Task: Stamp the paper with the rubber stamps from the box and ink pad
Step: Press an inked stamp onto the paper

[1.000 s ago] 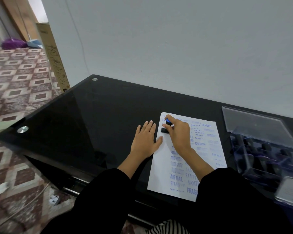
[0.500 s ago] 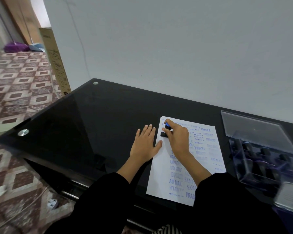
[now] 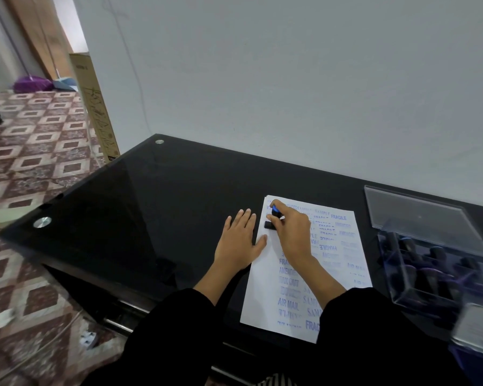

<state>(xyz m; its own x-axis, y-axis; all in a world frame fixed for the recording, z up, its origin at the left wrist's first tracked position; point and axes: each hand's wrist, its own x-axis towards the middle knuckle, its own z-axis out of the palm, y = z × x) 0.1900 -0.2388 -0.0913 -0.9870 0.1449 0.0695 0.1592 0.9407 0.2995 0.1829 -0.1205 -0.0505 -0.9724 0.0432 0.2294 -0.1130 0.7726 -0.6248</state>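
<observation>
Black, blue-topped stamp (image 3: 273,218) upright on blue-printed paper (image 3: 265,291)

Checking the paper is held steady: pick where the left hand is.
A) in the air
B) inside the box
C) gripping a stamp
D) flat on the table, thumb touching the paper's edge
D: the left hand lies flat on the table, thumb on the left edge of the paper.

Person: loose black left sleeve (image 3: 162,332) and right sleeve (image 3: 374,335) (ending mid-forearm); left hand (image 3: 239,243), right hand (image 3: 293,232) bare; striped cloth (image 3: 273,381) at bottom edge.
</observation>
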